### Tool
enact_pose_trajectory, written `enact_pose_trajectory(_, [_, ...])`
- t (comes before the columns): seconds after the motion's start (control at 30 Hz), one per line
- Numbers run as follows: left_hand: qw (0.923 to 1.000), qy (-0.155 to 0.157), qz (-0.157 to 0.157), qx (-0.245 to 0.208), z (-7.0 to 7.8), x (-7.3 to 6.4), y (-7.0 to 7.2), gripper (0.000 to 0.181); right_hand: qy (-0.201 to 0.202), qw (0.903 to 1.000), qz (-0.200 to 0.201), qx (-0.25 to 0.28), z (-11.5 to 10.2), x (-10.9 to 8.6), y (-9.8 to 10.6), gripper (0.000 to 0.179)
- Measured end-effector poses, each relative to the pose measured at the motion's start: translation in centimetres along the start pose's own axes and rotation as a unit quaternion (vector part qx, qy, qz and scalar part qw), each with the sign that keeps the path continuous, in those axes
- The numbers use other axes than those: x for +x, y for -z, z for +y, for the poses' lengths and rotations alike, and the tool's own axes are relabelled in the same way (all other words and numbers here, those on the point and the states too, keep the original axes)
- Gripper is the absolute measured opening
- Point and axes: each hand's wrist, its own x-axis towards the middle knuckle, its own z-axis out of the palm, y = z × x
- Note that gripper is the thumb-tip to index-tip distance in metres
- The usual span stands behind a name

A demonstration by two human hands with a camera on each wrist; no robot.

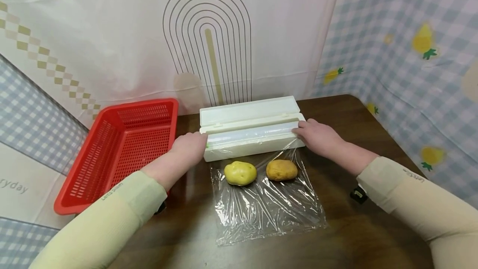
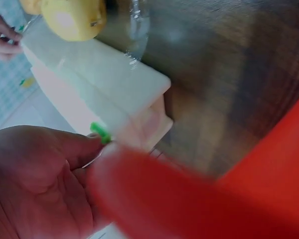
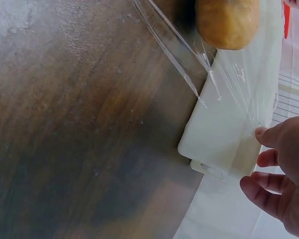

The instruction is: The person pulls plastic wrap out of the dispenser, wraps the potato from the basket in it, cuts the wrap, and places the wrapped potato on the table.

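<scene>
A white plastic wrap dispenser (image 1: 254,148) stands with its lid (image 1: 250,110) raised and a roll (image 1: 254,132) inside. Clear plastic wrap (image 1: 269,206) runs from it over the table towards me. Two potatoes lie on the film: a yellow one (image 1: 240,173) on the left and a browner one (image 1: 281,170) on the right. At the dispenser's left end my left hand (image 1: 188,148) pinches the wrap, thumb beside a small green piece (image 2: 99,132). My right hand (image 1: 317,136) pinches the wrap at the right end; creases gather at its thumb (image 3: 269,134).
A red plastic basket (image 1: 145,148) stands on the left, close to my left forearm; its blurred red edge fills part of the left wrist view. Printed curtains (image 1: 123,45) hang behind and beside the dark wooden table (image 1: 354,235).
</scene>
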Motion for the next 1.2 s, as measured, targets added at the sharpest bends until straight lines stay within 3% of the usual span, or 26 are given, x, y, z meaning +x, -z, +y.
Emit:
enact_pose_trajectory(0.13, [0.9999,0.005,0.002,-0.013,0.1,-0.1,0.5,0.011,0.003,0.9999,0.014,0.005,0.2,-0.2,-0.2,0.021])
enact_pose_trajectory(0.33, [0.9999,0.006,0.013,0.001,0.6,-0.1,0.5,0.014,0.007,0.9991,0.042,0.006,0.4,-0.5,-0.7,0.023])
enact_pose_trajectory(0.47, [0.9995,-0.008,0.028,0.010,1.1,0.1,0.2,0.022,-0.008,0.9979,0.061,0.019,0.5,-0.7,-0.9,0.022])
enact_pose_trajectory(0.93, [0.9941,-0.058,0.091,0.015,1.2,0.7,-1.1,0.010,-0.014,0.9930,0.113,0.031,0.4,-1.1,-0.9,0.011])
enact_pose_trajectory(1.2, [0.9923,-0.062,0.106,0.009,1.1,0.6,-1.5,0.013,-0.018,0.9923,0.115,0.042,0.3,-1.0,-1.0,0.006])
